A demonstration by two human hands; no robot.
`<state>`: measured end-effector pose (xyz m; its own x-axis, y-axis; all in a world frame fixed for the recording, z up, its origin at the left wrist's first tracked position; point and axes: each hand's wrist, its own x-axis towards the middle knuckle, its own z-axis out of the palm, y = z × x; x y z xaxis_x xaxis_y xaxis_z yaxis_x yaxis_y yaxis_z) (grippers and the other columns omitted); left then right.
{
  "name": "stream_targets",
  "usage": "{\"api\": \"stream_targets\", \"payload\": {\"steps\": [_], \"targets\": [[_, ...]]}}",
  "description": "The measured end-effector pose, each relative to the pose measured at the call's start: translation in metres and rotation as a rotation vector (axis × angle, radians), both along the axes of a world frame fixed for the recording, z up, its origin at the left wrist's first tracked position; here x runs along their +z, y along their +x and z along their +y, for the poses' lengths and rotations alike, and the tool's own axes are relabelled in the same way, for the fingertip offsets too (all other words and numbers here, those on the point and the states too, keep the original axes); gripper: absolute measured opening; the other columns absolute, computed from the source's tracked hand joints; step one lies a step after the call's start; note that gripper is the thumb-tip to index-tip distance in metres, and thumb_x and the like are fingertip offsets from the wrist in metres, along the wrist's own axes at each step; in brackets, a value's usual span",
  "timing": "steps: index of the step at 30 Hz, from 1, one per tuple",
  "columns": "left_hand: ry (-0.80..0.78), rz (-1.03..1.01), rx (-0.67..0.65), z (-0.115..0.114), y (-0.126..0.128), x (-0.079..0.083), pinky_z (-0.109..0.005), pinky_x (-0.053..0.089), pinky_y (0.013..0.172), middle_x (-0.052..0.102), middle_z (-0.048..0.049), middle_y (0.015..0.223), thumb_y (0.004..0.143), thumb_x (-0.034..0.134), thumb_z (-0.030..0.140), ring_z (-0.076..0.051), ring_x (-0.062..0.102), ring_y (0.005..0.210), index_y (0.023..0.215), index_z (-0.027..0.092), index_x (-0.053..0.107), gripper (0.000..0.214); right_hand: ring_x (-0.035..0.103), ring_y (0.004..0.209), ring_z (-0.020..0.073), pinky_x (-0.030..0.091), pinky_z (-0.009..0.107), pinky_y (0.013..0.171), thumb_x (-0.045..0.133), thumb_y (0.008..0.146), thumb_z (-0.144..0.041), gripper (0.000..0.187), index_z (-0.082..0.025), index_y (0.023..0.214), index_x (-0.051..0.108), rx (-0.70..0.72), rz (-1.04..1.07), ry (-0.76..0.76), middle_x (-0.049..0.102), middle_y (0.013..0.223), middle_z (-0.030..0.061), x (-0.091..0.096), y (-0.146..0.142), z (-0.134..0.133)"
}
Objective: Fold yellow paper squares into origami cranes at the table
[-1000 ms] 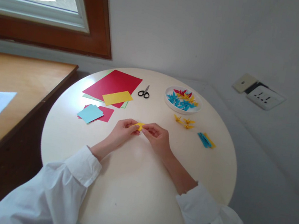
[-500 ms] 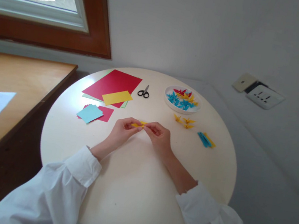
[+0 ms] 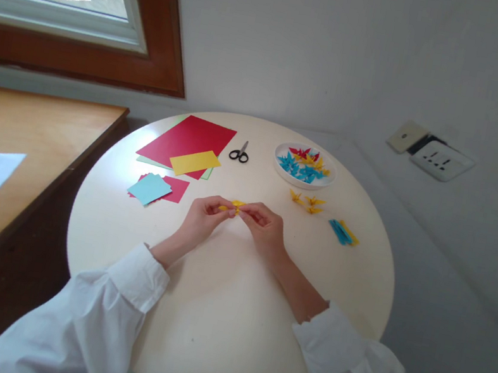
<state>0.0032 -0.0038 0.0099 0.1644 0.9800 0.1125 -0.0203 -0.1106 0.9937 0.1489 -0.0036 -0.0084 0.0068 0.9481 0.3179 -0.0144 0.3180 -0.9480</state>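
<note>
Between my fingertips is a small folded yellow paper, partly covered by the fingers. My left hand pinches its left side, thumb against fingers. On its other side my right hand pinches too, and the two hands nearly meet. Right of them, several small yellow paper cranes stand on the white round table. Behind those is a white dish with red, yellow and blue paper cranes in it.
Scissors with black handles lie beyond my hands. Large red paper with a yellow strip on it lies back left, light blue squares nearer. Folded blue strips lie at right. A wooden desk adjoins at left.
The fingers of my left hand have shifted slightly on the yellow paper, and the paper's visible part looks a little different. Everything else stays in place.
</note>
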Motion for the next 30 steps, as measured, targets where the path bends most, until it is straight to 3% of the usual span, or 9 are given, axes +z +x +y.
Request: {"api": "stream_targets", "payload": {"steps": [17,30], "targets": [[0.028,0.015,0.072,0.0015,0.0011,-0.0058,-0.027,0.046,0.064,0.065,-0.0025,0.072,0.062,0.071,0.033,-0.015,0.060,0.068,0.075,0.015,0.062,0.023,0.057,0.067,0.0134,0.046,0.026,0.062,0.061,0.072,-0.022,0.004,-0.019,0.070,0.061,-0.049,-0.144,0.098,0.060,0.070,0.0012,-0.0038,0.0017,0.0022],[0.033,-0.009,0.087,0.0017,0.0022,-0.0042,-0.028,0.047,0.065,0.065,-0.0029,0.071,0.063,0.069,0.026,-0.015,0.059,0.067,0.071,0.014,0.064,0.015,0.059,0.070,0.0144,0.050,0.028,0.066,0.062,0.072,-0.023,0.004,-0.018,0.073,0.062,-0.049,-0.131,0.093,0.062,0.074,0.0029,-0.0045,-0.0016,0.0001]]}}
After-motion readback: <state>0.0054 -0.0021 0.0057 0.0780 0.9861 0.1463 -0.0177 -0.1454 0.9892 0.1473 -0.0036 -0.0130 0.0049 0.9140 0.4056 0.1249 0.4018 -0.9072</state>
